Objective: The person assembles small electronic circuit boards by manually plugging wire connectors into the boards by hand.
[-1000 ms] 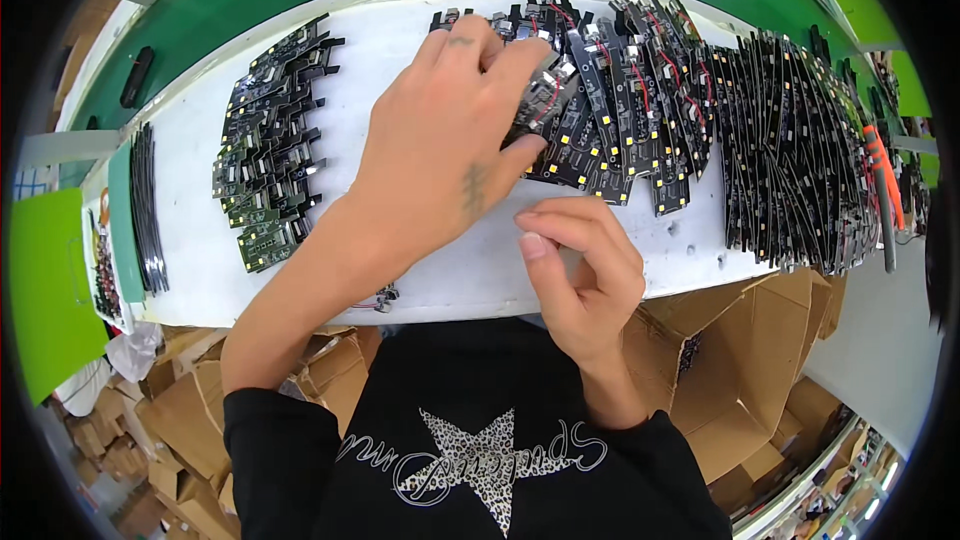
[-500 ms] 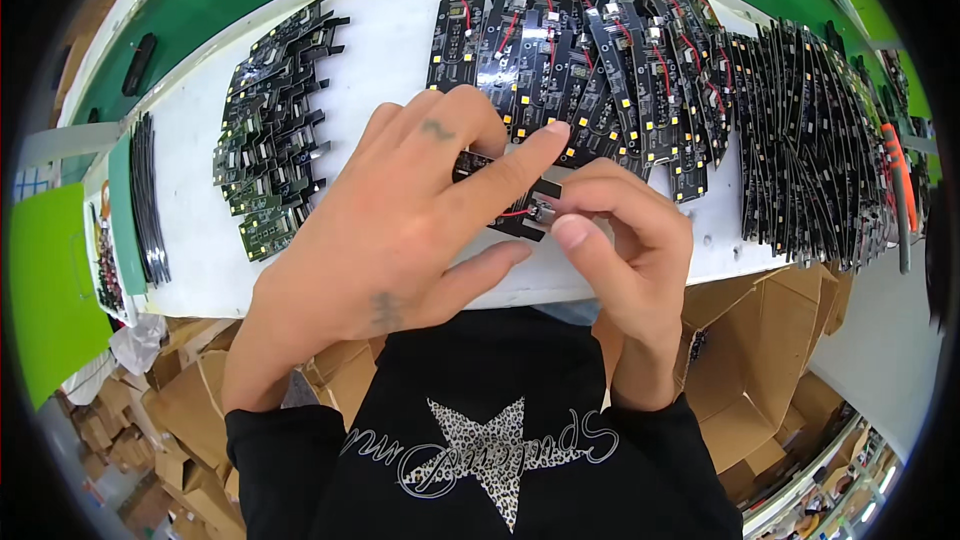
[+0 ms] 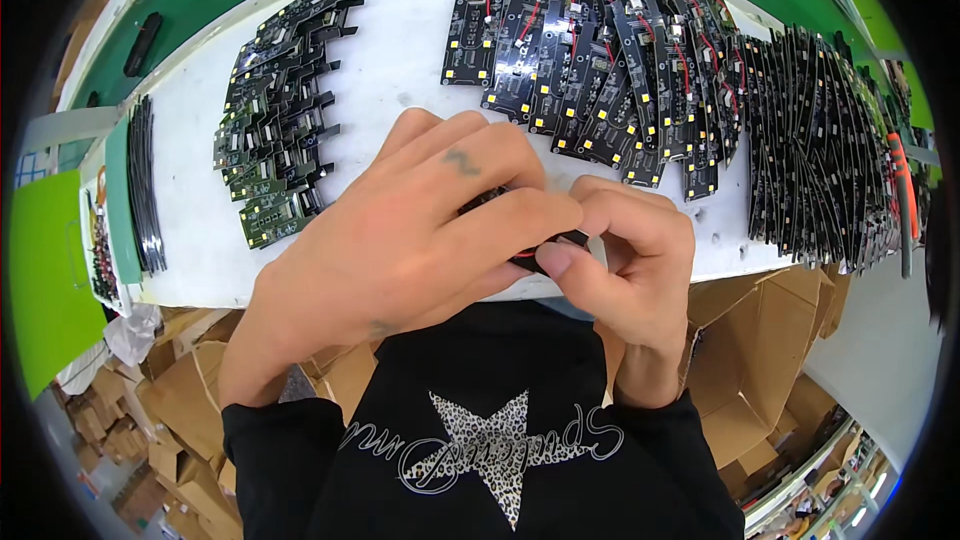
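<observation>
A black circuit board (image 3: 574, 237) with a short red wire is held between my two hands over the near edge of the white work surface. My left hand (image 3: 415, 215) is closed around its left part and covers most of it. The thumb and index finger of my right hand (image 3: 635, 255) pinch the board's right end. Just beyond my hands lie several overlapping black circuit boards (image 3: 560, 90) with red wires and small yellow squares. What my fingertips press on is hidden.
A fanned stack of circuit boards (image 3: 280, 130) lies at the left, and a dense pile of boards (image 3: 810, 150) at the right. Beside that pile is an orange-handled tool (image 3: 903, 185). Black strips (image 3: 147, 190) lie at the far left. An open cardboard box (image 3: 755, 350) stands below the table's right edge.
My left index finger has bent down onto the board, and my right fingers have closed over its end. The red wire and connector are now mostly covered.
</observation>
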The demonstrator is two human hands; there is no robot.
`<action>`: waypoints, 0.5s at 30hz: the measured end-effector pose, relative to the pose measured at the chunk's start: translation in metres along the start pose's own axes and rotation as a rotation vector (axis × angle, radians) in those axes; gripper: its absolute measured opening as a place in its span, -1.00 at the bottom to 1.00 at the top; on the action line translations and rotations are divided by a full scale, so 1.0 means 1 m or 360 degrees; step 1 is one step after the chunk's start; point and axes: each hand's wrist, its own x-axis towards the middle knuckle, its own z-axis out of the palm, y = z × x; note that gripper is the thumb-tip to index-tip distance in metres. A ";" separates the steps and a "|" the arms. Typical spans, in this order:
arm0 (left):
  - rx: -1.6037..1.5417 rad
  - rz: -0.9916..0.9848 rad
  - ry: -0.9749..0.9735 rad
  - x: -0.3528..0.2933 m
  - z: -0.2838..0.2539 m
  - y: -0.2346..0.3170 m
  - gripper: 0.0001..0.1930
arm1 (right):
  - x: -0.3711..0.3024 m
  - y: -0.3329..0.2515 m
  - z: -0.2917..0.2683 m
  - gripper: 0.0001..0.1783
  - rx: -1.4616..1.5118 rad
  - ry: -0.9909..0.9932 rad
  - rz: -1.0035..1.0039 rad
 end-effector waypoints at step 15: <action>0.0000 -0.0373 0.0408 -0.069 -0.041 -0.006 -0.45 | -0.014 0.006 0.000 -0.84 0.0424 0.0021 0.0323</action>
